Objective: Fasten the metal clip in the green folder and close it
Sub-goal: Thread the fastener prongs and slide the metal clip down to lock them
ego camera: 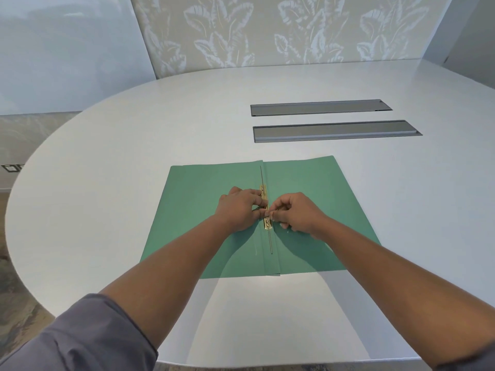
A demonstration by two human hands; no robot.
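The green folder (pixel 198 199) lies open and flat on the white table. Along its spine runs a brass metal clip (pixel 263 190) with thin metal prongs stretched out flat towards the far and near ends. My left hand (pixel 239 208) rests on the left flap, its fingertips pressed on the clip's middle. My right hand (pixel 293 211) comes from the right flap and pinches the clip's middle between thumb and forefinger. The two hands hide the clip's centre part.
The round white table (pixel 134 156) has two grey recessed cable trays, one (pixel 321 107) farther and one (pixel 337 131) closer, beyond the folder to the right. A leaf-patterned wall stands behind the table.
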